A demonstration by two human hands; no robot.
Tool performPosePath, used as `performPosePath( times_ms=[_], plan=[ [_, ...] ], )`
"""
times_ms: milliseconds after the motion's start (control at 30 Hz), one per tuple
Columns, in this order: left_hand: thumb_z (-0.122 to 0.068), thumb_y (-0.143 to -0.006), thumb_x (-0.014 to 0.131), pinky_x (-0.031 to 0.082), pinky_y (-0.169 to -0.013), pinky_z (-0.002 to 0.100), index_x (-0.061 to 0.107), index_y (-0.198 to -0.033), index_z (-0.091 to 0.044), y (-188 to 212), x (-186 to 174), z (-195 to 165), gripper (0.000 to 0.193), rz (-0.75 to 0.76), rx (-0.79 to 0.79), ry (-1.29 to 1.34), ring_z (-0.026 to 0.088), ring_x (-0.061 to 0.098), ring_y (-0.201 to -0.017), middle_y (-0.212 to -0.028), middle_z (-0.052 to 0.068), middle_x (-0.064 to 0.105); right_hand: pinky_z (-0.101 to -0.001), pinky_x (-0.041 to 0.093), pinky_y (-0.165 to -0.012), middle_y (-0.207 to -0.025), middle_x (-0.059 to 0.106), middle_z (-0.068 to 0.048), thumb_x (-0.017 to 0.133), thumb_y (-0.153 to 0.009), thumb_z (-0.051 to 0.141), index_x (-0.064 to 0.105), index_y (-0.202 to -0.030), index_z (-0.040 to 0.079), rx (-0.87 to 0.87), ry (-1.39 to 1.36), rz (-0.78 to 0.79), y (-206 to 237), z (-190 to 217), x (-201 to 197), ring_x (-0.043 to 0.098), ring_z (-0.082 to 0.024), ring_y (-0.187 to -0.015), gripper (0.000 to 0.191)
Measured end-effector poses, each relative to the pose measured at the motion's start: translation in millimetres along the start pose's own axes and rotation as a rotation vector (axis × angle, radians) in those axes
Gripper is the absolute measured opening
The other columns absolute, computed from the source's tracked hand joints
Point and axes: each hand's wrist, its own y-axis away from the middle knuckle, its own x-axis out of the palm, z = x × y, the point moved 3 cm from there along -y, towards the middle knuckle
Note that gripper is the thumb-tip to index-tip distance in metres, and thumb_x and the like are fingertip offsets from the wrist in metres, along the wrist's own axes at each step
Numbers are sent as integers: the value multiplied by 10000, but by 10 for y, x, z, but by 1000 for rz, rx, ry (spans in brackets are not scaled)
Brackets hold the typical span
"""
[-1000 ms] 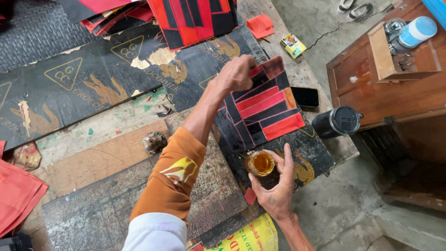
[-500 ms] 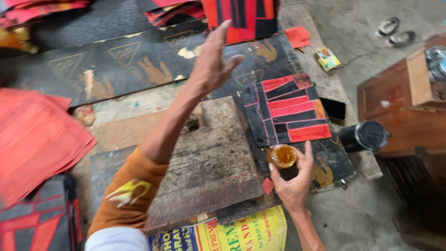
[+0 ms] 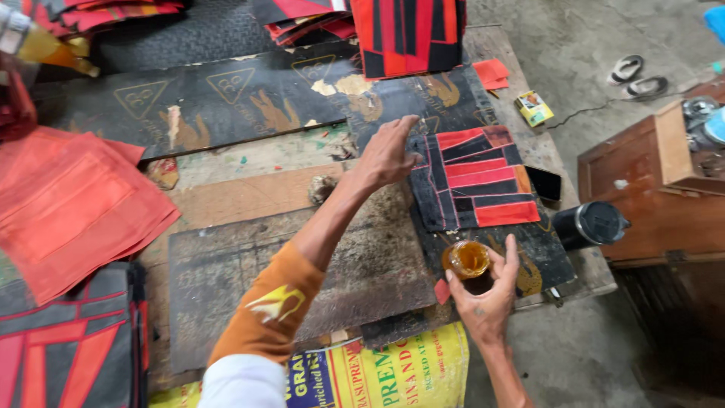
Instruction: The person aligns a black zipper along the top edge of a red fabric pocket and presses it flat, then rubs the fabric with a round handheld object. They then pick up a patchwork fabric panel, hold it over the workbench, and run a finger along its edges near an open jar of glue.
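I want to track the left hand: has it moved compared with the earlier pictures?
Yes. The left hand came back from beyond the red-and-black patchwork panel to that panel's left edge. Earlier it was raised, farther out over the dark board.

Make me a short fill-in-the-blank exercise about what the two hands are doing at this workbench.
1. The right hand holds a small jar of ____-coloured liquid.
2. The left hand rests on the red and ____ patchwork panel.
3. The left arm wears an ____ sleeve.

Missing words: amber; black; orange

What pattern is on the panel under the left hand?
The panel under the left hand shows red and orange angular blocks on black, clearest in the head view.
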Motion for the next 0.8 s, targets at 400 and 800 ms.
performPosePath(
  times_ms=[400, 800],
  plan=[
    [-20, -816, 666, 498, -867, 451, 492, -1326, -71, -1024, 351, 448, 542, -268, 108, -509, 349, 572, -1113, -1168, 164, 559, -370, 531, -1010, -1258, 626, -210, 817, -673, 39, 164, -1597, -50, -37, -84, -74, 209, -440, 37, 669, -259, -1133, 1136],
    [-111, -870, 620, 467, -723, 409, 551, -1097, -121, -1710, 392, 802, 237, -449, 106, -664, 270, 563, -957, -1028, 94, 501, -507, 354, -1134, -1412, 538, -313, 266, -906, 826, 387, -1487, -115, 1439, -973, 34, 375, -2118, -237, 518, -412, -1282, 1113]
  ],
)
